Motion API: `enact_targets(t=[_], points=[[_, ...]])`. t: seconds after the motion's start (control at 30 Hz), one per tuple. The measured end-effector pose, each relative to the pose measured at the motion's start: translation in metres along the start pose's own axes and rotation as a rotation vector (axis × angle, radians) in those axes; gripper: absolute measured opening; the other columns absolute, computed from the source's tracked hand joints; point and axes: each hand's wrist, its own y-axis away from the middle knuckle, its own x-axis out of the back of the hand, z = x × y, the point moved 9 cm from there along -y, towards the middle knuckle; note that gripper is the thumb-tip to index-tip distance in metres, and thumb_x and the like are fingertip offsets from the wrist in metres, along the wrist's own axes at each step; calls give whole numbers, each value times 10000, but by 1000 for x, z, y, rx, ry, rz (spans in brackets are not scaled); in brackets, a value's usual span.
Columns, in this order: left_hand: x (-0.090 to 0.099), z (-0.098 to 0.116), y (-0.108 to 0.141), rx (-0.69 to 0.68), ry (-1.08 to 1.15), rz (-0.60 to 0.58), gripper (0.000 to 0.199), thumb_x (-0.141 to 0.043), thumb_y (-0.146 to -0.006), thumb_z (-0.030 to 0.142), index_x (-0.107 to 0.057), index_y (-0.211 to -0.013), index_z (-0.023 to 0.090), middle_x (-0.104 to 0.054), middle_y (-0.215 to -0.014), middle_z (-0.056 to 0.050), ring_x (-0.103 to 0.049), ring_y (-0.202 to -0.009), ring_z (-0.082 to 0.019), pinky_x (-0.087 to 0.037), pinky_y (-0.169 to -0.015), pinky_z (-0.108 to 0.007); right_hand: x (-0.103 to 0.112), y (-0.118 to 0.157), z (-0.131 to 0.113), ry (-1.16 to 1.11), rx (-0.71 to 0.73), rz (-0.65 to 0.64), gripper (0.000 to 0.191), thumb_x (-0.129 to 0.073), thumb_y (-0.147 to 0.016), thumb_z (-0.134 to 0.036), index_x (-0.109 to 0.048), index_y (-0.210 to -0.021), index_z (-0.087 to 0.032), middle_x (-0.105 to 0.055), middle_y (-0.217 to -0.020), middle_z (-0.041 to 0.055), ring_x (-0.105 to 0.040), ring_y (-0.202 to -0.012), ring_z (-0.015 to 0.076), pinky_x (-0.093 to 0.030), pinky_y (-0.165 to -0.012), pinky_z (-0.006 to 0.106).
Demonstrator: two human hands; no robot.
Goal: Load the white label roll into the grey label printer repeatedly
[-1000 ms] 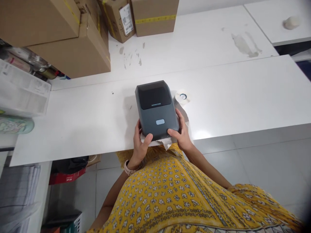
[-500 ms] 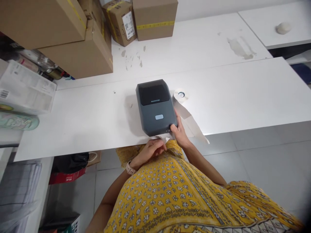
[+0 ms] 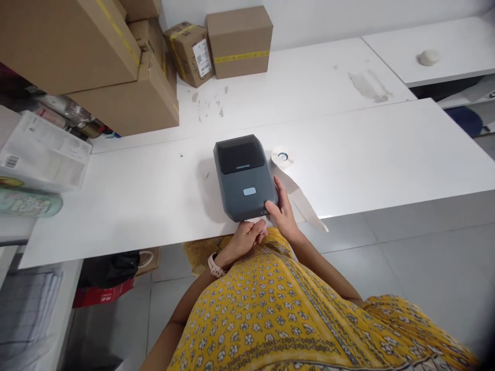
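Observation:
A dark grey label printer (image 3: 243, 175) sits near the front edge of a white counter (image 3: 367, 149). My right hand (image 3: 281, 208) rests against the printer's right front corner, thumb on its top. My left hand (image 3: 247, 238) is just below the printer's front, fingers pinched on a white label strip (image 3: 255, 221) coming out of its slot. A white label roll (image 3: 281, 156) lies to the right of the printer, and its loose paper tail (image 3: 307, 208) runs down over the counter's edge.
Cardboard boxes (image 3: 127, 98) are stacked at the back left, two smaller ones (image 3: 237, 41) further back. White packages (image 3: 42, 154) and a green tube (image 3: 29, 203) lie at the left. A second white shelf (image 3: 444, 46) holds a pale lump (image 3: 428, 57).
My left hand left the printer's left side and dropped below its front to pinch the label strip. The roll's paper tail came out from under my right hand and now hangs over the edge.

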Motion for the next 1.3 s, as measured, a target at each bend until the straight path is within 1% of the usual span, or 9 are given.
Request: enact_targets(t=[0.13,0.23,0.47,0.63,0.73,0.87,1.0,1.13,1.3], points=[[12,-14,3,44,-92,-30,557,-501,-941,675,-619,-696,190,-614,-627,-16,-532,-575,-149,-419,-599,-305,6,2,-62,369,314,67,461,-551,-1023,-473,-525,-1479,-408,-402,-1697,4,-318,-1601,333,-338,-1262,679],[30,-16,16,43,-102,-34,429,-556,-949,579,-640,-781,193,-637,-681,-8,-564,-606,-150,-443,-617,-293,-2,2,-91,578,483,5,265,-607,-994,-465,-682,-1245,-421,-515,-1625,-67,-340,-1587,371,-284,-1270,715],[111,-17,54,56,-83,350,360,-607,-929,545,-674,-874,195,-625,-703,16,-537,-556,-119,-417,-538,-249,-17,-14,-102,682,491,-126,179,-584,-1029,-499,-690,-1077,-364,-570,-1586,-66,-342,-1597,339,-73,-1330,702],[127,7,58,-81,-98,561,360,-614,-953,555,-701,-948,205,-688,-819,-24,-616,-692,-153,-493,-617,-267,-22,-32,-96,563,428,-182,279,-544,-1044,-534,-674,-906,-331,-633,-1522,-80,-317,-1608,327,-1,-1324,718],[116,28,60,-223,-87,654,450,-598,-979,565,-666,-1283,239,-711,-1290,-110,-694,-1096,-240,-575,-897,-362,-15,-25,-82,524,420,-168,240,-563,-1027,-567,-694,-1062,-369,-547,-1605,-81,-282,-1618,348,-21,-1304,751],[88,41,57,-319,-28,552,624,-510,-1031,563,-393,-1614,374,-358,-1734,-50,-392,-1573,-294,-385,-1262,-463,7,-4,-58,346,343,-41,523,-525,-1026,-604,-456,-1524,-457,-293,-1756,-35,-256,-1623,357,-226,-1283,725],[92,66,57,-471,-48,584,601,-466,-1051,559,-361,-1631,439,-278,-1770,34,-207,-1655,-269,-222,-1354,-452,17,1,-60,210,283,-12,626,-362,-1068,-634,-223,-1658,-475,-252,-1768,-21,-252,-1628,329,-271,-1303,670],[116,105,45,-662,-76,616,595,-452,-1040,612,-474,-1583,370,-391,-1723,-2,-281,-1631,-279,-229,-1351,-463,14,-30,-110,298,463,-86,694,-331,-1055,-684,-157,-1684,-448,-195,-1787,-36,-200,-1645,341,-208,-1339,635],[151,95,2,-520,-28,747,605,-594,-978,597,-544,-1510,313,-507,-1639,-72,-404,-1565,-300,-286,-1312,-517,11,-109,-160,383,599,-114,751,-313,-1016,-784,-255,-1661,-406,-302,-1750,2,-285,-1614,373,-294,-1289,646]])
